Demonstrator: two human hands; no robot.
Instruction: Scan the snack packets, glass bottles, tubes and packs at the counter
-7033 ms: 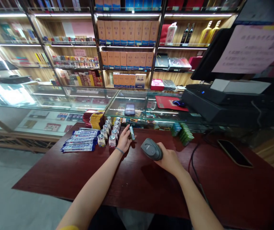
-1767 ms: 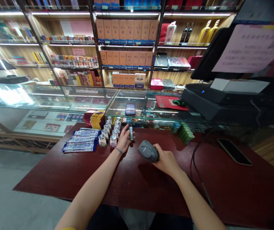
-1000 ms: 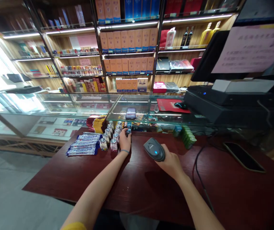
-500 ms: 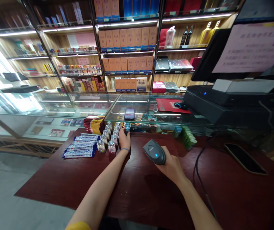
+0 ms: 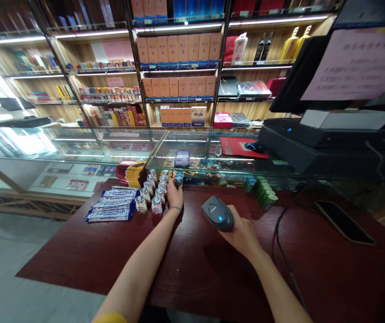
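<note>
My right hand [image 5: 241, 231] is wrapped round the handle of a dark grey barcode scanner [image 5: 217, 214], which has a lit blue light and is held above the brown table. At the table's far side my left hand [image 5: 175, 194] has its fingers closed on a small blue container [image 5: 179, 176]; most of it is hidden by the fingers. Right beside that hand, to its left, stand two rows of small silver-lidded jars [image 5: 157, 205]. Beyond them, further left, lie blue-and-white wrapped sticks [image 5: 111, 205] and a stack of red and yellow packets [image 5: 131, 173].
Several green cylindrical containers [image 5: 265, 194] stand at the back right. A phone [image 5: 343, 222] lies near the right edge, and a black cable [image 5: 282, 251] crosses the table [image 5: 192, 278]. Behind are a glass counter [image 5: 209, 163], a red mouse pad [image 5: 233, 146] and a monitor [image 5: 296, 76].
The view has shifted very slightly. Both hands keep their places and their holds.
</note>
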